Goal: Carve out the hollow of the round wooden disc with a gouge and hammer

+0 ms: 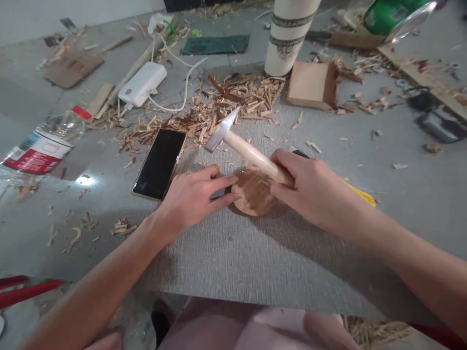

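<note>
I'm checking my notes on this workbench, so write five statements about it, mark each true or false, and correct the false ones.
1. The right hand grips the hammer by its wooden handle. True.
2. The left hand is holding the phone. False: that hand is at the edge of the carved wooden piece, and the phone lies on the table.
3. The phone's screen is dark. True.
4. The bottle has a green cap. False: its cap is red.
5. Wood shavings lie between the phone and the paper cup. True.
</note>
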A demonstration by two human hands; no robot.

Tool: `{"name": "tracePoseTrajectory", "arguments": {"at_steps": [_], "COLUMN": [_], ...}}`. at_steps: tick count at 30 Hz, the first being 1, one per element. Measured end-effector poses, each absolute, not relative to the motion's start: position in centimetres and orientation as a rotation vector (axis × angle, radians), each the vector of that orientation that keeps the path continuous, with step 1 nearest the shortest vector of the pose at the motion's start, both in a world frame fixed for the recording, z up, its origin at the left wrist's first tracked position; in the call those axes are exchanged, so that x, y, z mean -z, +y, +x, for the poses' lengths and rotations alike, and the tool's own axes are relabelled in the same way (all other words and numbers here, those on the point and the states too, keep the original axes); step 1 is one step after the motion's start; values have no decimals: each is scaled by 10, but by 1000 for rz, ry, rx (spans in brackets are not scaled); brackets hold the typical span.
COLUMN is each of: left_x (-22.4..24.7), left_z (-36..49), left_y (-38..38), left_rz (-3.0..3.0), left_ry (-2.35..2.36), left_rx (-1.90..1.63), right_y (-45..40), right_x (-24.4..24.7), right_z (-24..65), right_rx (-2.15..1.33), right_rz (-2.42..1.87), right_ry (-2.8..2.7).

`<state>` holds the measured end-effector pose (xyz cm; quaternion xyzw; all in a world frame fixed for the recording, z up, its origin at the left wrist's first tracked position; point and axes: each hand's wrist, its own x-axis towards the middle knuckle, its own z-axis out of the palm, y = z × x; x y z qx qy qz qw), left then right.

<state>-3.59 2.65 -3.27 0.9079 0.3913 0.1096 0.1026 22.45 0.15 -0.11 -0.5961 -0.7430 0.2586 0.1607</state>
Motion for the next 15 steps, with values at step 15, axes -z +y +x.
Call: {"name": "tracePoseTrajectory", "arguments": {"at_steps": [15], "left_x": [26], "left_z": [-36], "left_y": [25], "left_rz": [2575], "left_ry": [1069], "left_rx": [-483], "right_y": [13], "right_x": [5], "right_z": [246], "right_rx": [-1322], "right_rz": [-1606], "right_ry": [-1499]}}
